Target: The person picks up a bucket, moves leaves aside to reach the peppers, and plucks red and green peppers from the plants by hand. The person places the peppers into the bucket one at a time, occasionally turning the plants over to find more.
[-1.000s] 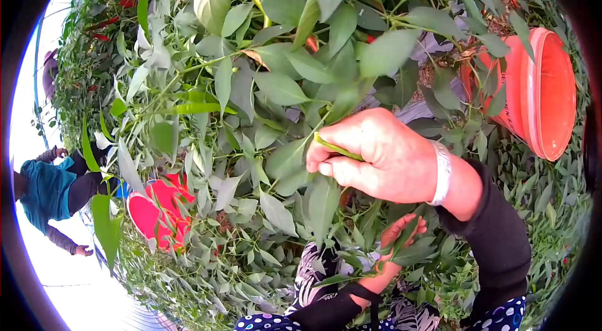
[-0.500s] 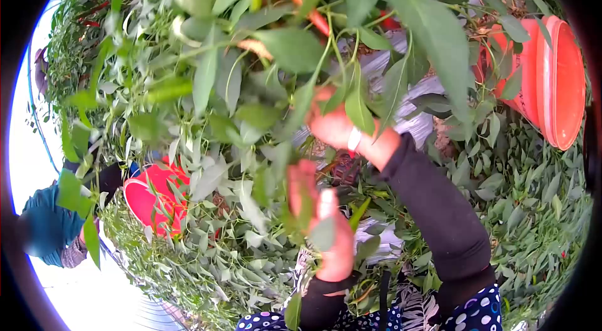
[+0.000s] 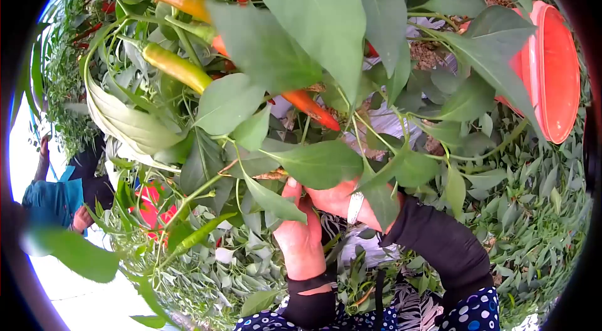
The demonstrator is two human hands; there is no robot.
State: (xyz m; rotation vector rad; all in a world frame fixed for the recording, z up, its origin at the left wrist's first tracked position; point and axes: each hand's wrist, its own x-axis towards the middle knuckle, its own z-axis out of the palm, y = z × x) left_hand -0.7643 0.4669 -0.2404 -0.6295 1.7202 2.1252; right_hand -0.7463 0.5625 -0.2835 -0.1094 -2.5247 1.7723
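Among pepper leaves [image 3: 323, 165], left hand [image 3: 300, 240] and right hand [image 3: 335, 198] side by side, fingers partly hidden, grip indiscernible.

Pepper-growing plot: dense leafy plants [image 3: 323, 164], yellow-green pepper [image 3: 177, 68] at ten o'clock, pink-red bucket [image 3: 149, 210] at eight, orange-red bucket [image 3: 558, 77] toward three.

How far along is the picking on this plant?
Done: unclear; I can't make out any peppers in the right-side bucket. In hand: left hand and right hand are close together, partly behind leaves, any grip hidden. Left: red-orange pepper and yellow-green pepper hang unpicked.
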